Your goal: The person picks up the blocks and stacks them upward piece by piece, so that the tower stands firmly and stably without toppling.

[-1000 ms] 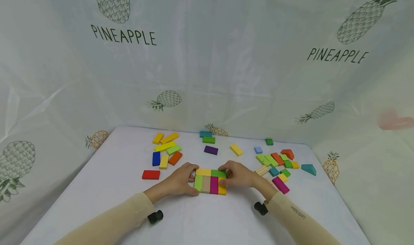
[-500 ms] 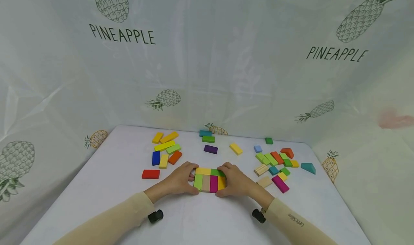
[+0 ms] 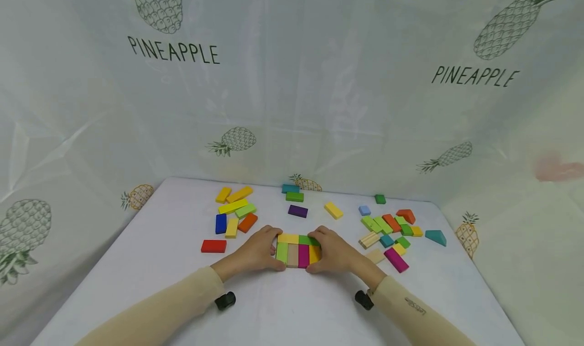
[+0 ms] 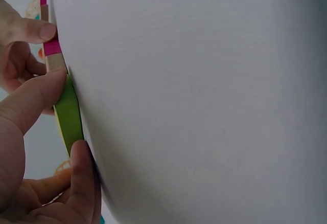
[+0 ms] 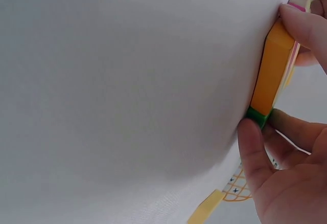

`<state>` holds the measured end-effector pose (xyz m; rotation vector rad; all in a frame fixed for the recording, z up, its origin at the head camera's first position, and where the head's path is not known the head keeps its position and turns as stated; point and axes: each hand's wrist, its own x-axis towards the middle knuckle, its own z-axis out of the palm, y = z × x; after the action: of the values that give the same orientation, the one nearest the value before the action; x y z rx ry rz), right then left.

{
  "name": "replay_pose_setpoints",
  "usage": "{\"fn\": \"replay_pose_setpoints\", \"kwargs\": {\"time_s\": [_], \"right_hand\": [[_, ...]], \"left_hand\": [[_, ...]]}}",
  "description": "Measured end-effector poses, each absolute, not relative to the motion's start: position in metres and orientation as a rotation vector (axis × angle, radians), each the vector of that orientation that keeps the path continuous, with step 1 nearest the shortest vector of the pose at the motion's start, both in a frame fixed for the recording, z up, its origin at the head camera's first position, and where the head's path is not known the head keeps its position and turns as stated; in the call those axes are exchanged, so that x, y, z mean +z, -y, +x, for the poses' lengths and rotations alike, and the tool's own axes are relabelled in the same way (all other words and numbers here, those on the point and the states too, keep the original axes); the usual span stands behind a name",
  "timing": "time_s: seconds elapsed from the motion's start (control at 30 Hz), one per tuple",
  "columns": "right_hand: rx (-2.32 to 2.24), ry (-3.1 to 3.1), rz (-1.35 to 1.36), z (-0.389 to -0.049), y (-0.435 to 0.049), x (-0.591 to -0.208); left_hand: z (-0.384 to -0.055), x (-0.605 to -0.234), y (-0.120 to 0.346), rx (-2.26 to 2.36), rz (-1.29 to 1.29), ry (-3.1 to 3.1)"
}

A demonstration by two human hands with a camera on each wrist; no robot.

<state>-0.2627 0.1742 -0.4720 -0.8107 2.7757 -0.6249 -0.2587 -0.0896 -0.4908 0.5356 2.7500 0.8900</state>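
The block rectangle [image 3: 298,252] has moved slightly forward.

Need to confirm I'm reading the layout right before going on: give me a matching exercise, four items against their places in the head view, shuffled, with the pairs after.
Items
1. Left hand
2. Right hand
3. Dark purple block
4. Teal wedge

Places
A. Nearest the right edge of the table
B. At the end of the block rectangle with the orange block
C. Between the block rectangle and a green block farther back
D. At the end of the block rectangle with the light green block

Pairs: 1-D, 2-B, 3-C, 4-A
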Motion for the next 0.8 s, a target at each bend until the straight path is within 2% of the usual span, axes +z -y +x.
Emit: {"fn": "replay_pose_setpoints", "kwargs": {"time_s": [0.8], "right_hand": [[-0.638,-2.775,-0.785,-0.2646,-0.1736,-0.4727]], "left_hand": [[-0.2604,-0.4900,0.0848,0.867,0.525,-2.775]]}}
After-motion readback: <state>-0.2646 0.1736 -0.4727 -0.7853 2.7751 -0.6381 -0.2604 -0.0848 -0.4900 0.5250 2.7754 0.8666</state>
